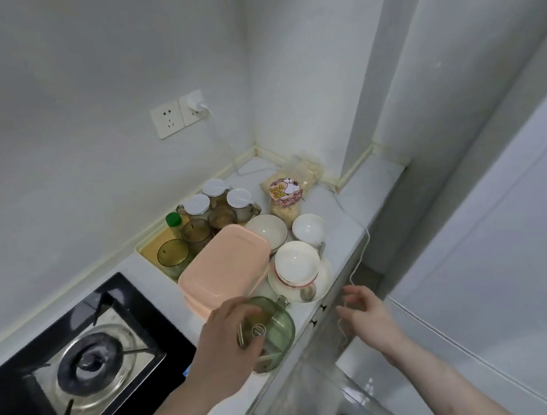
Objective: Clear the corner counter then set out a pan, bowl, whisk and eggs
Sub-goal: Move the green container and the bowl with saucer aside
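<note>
Your left hand (228, 342) curls its fingers and thumb around the green glass bowl (269, 333), which sits at the front edge of the corner counter (328, 200), just right of the gas hob (77, 362). The bowl is see-through and tinted green, with a small clip or handle on its far rim and what look like pale sticks inside; you cannot tell what they are. Your right hand (364, 310) hangs off the counter's front edge with fingers spread and loose, holding nothing, close to the white cable (358, 262) that drops over that edge from the wall socket (181, 113).

Room is tight. Just behind the bowl a pink plastic box (226, 270) is touching or nearly touching it, and to its right a white plate (322, 277) carries a white bowl (297, 263) and a spoon (306, 293). Two more white bowls (308, 229) stand further back, beside a snack bag (286, 198) leaning near the back corner. Along the back edge, a tray (148, 250) holds lidded glass jars (217, 193) and tinted cups (171, 252). Bare counter shows only at the far right end and in a narrow strip along the front edge beside the hob.
</note>
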The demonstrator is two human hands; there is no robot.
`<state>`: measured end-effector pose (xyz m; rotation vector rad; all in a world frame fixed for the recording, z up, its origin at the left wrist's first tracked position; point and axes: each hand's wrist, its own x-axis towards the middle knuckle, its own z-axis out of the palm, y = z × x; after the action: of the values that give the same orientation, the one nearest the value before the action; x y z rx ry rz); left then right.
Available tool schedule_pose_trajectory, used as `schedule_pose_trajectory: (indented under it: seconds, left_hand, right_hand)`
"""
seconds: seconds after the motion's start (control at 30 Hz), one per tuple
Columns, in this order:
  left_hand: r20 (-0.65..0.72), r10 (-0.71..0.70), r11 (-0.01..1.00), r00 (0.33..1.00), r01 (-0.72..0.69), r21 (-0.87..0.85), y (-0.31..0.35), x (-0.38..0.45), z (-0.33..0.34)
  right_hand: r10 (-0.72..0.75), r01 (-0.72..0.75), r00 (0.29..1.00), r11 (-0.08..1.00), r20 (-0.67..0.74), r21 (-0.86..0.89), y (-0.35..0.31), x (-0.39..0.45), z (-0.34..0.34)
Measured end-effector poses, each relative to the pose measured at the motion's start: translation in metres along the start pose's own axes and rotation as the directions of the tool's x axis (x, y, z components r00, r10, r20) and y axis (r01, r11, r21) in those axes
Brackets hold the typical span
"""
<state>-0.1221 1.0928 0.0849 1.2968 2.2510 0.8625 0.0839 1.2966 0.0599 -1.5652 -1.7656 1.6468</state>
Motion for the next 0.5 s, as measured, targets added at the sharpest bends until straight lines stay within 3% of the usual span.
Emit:
schedule_pose_trajectory:
  seconds: [0.23,0.5]
  left_hand:
    - [0.068,0.09,0.995,0.994,-0.087,-0.042,0.038,0.005,-0.002]
    - [-0.032,0.156,0.984,0.987,-0.158,-0.084,0.098,0.008,0.01]
  right_hand:
    - [-0.129,0.132,0.99,0.99,0.062,-0.045,-0.015,-0.05,-0.039]
    - [-0.287,0.303,0.951,0.939,0.114,-0.161,-0.043,-0.086,-0.1]
